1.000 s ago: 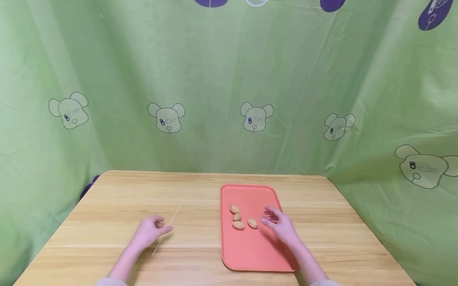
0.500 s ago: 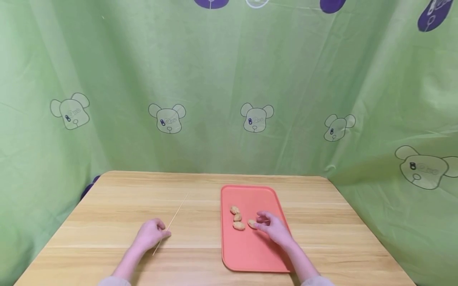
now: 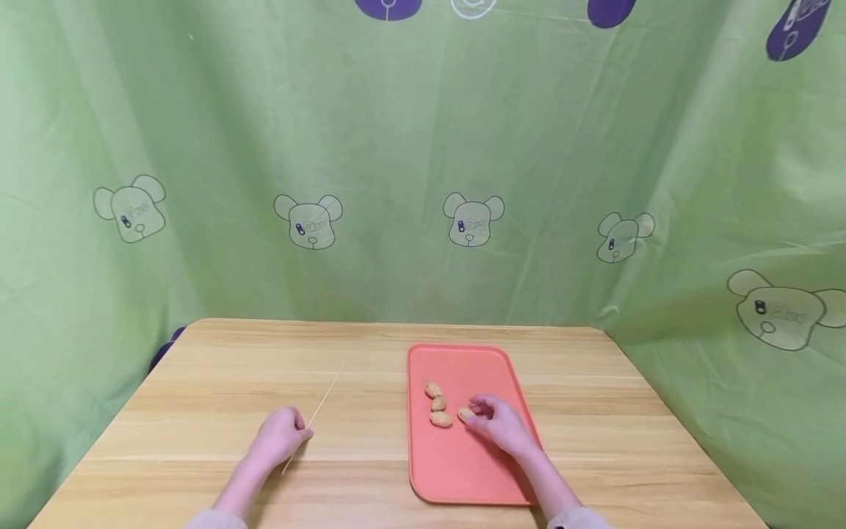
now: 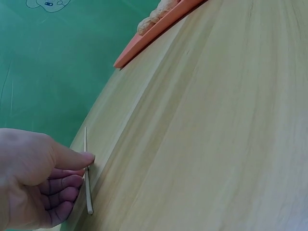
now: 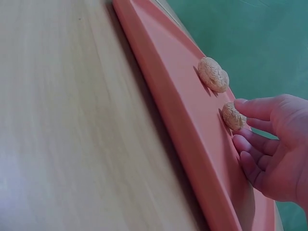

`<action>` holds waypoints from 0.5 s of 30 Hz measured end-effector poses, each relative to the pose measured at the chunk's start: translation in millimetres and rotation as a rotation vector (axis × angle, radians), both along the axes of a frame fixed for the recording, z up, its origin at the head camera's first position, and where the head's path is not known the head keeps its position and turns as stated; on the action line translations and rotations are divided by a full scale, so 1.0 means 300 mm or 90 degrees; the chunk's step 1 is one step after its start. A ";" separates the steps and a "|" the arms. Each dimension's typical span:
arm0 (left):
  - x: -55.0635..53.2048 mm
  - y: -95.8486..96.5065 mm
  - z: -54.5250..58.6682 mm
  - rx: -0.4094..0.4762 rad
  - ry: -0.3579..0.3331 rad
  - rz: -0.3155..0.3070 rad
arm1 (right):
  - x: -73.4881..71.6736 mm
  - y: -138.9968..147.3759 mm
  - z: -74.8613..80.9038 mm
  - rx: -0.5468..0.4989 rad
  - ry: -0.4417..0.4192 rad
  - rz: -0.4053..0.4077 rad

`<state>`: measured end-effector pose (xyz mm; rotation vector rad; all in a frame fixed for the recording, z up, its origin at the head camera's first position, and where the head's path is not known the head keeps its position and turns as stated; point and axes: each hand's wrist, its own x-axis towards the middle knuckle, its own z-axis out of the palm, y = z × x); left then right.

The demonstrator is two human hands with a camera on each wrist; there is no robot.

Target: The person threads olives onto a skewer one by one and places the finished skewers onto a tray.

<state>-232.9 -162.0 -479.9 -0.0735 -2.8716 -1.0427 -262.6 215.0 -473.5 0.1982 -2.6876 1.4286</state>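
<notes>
On the table to the left lies a thin wooden skewer (image 3: pixel 328 391), slanting away from me. My left hand (image 3: pixel 277 436) pinches it below its middle; in the left wrist view the thumb lies over the skewer (image 4: pixel 88 192), fingers curled on the other side. A pink tray (image 3: pixel 472 470) bears several tan, wrinkled, oval lumps, their exact kind unclear. Three lumps (image 3: pixel 440 419) sit in a row near its left side. My right hand (image 3: pixel 507 428) pinches a separate lump (image 5: pixel 233 117) between thumb and fingers, low over the tray.
The wooden table (image 3: pixel 370 470) carries the tray right of centre, its raised rim facing the left hand. Green curtains (image 3: pixel 390 279) with bear prints hang behind the table and at both sides.
My right hand has moved left and down to the separate lump and taken hold of it. The left hand has lowered slightly and closed its fingers on the skewer.
</notes>
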 end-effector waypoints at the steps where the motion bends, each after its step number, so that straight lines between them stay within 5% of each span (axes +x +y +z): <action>1: 0.001 0.001 0.001 -0.004 0.003 -0.002 | -0.001 -0.002 -0.001 0.009 0.004 -0.002; 15: 0.006 0.006 0.015 -0.028 0.006 -0.008 | -0.013 -0.006 -0.022 0.091 0.033 -0.003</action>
